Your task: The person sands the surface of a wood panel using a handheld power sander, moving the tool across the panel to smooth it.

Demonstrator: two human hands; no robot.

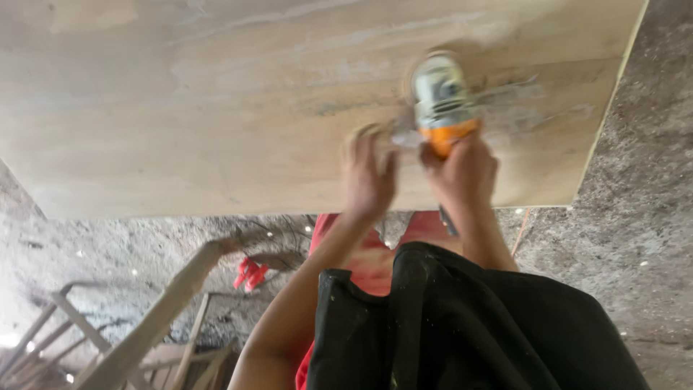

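Grinding pass under way, I judge: my right hand (462, 170) is clenched around the orange-and-white angle grinder (442, 101), which lies on the pale wooden board (216, 108) at about one o'clock. My left hand (368, 173), at nine o'clock of it, curls half-closed; whether it grips anything, I cannot tell. The next move calls for steady, level pressure.

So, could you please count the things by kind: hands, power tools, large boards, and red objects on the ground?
Hands: 2, the left hand and the right hand
Power tools: 1, the orange and grey power tool
Large boards: 1, the pale board
Red objects on the ground: 1, the red object
Total: 5
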